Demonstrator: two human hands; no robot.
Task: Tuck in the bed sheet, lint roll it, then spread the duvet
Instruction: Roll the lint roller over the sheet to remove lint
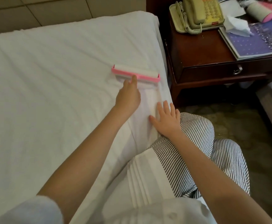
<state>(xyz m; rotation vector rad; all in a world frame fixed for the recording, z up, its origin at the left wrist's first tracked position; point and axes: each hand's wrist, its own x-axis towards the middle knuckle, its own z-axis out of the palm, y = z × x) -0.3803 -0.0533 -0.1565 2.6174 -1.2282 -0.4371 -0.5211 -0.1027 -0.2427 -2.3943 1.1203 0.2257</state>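
Two hands are used: the roller (135,73) is gripped, apparently by its handle, in the left hand (128,97); the sheet (51,81) is pinned taut by the flat right hand (166,121).

Left arm stretched forward, forearm bare, wrist straight. Left hand (128,96) back-up, fingers curled round the lint roller (136,73) handle, which I cannot see beneath the palm. The index finger lies straight along it, pointing at the roller head. Right arm comes in from lower right, forearm bare. Right hand (166,119) palm-down, fingers straight and spread, thumb out to the left, flat on the bed sheet (51,94). I note the hands near each other, not touching.
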